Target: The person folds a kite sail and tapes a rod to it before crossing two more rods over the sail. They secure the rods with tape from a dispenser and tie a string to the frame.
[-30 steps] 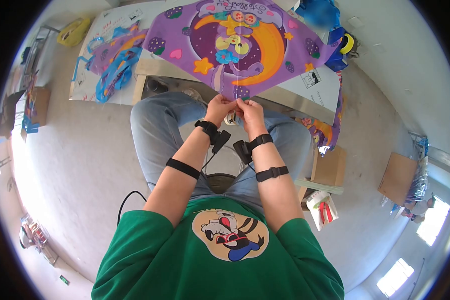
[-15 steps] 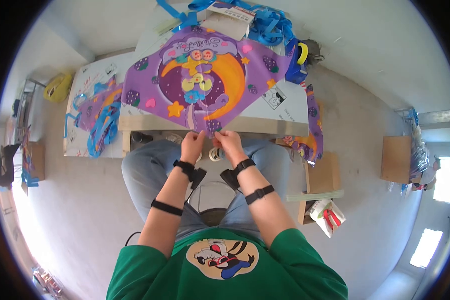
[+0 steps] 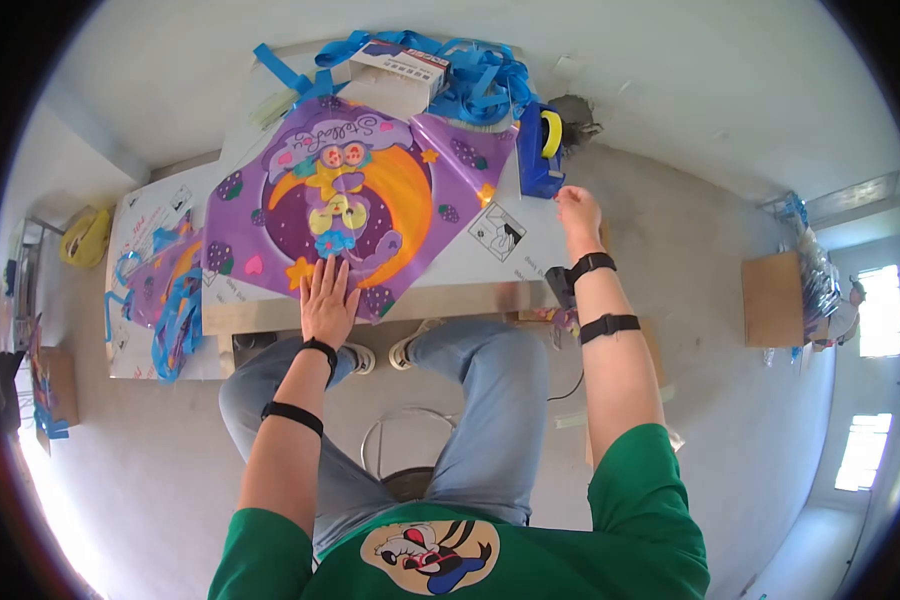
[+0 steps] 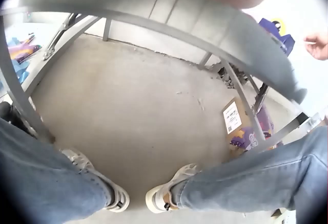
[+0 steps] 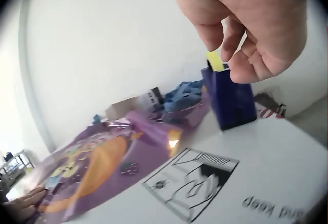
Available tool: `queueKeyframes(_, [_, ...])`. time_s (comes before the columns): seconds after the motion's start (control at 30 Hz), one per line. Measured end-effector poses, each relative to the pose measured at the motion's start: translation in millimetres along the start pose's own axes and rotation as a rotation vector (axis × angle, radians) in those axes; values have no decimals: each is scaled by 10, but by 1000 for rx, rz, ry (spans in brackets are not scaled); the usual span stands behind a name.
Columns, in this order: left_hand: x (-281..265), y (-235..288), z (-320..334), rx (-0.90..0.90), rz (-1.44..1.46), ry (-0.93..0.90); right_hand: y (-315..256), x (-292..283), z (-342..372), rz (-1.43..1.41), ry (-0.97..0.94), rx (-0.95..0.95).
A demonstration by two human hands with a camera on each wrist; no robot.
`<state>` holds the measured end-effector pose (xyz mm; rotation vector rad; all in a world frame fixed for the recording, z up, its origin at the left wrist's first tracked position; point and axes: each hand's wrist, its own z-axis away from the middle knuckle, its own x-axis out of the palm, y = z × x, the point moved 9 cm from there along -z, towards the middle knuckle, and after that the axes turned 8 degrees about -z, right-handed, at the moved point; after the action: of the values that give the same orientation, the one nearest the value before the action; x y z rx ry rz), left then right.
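Purple sheet (image 3: pixel 342 220) overhangs table edge (image 3: pixel 460 299); right hand (image 3: pixel 581 218) hovers beside tape dispenser (image 3: pixel 535 178).

We get bright, soft daylight in the head view, with two windows (image 3: pixel 879 310) blown out between three and four o'clock and white glare around eight. The purple sheet (image 3: pixel 335 215) catches a pale sheen on its two o'clock side. Fisheye distortion bends the edges into a black rim. From the left wrist, we find the wall (image 4: pixel 302 9) overexposed toward two o'clock; from the right, the sheet looks soft, glinting at six.
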<state>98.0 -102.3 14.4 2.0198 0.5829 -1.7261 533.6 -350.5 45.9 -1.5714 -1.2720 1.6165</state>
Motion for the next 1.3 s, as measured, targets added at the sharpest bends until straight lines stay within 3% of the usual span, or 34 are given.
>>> queueKeyframes(0.17, [-44,29,-26,-32,-30,-32,-401,-67,-273,189,14,-58])
queueKeyframes(0.23, [-18,18,-33,-27,-30,-44,-253,127,-269,71,-156,229])
queueKeyframes(0.37, [-35,-34,-85,-1,102,-23,-228,199,-301,-25,-143,339])
queueKeyframes(0.43, [-64,-49,-101,0,120,9,-76,215,-338,-249,-108,415])
queueKeyframes(0.53, [-109,-126,-113,-73,28,84,-193,209,-281,-418,-116,467])
queueKeyframes(0.63, [-49,-119,-145,-126,-28,8,153,192,-456,-513,-48,572])
queueKeyframes(0.73, [-27,-131,-157,-142,-38,-13,-121,136,-335,-652,82,593])
queueKeyframes(0.83, [-9,-132,-154,-139,-46,-29,-25,135,-300,-635,59,497])
queueKeyframes(1.13, [21,-131,-139,-139,-80,-56,199,147,232,-755,95,499])
queueKeyframes(1.23, [35,-127,-154,-139,-60,-29,277,164,198,-700,75,450])
queueKeyframes(1.3, [20,-150,-146,-156,-52,-16,404,209,116,-499,28,358])
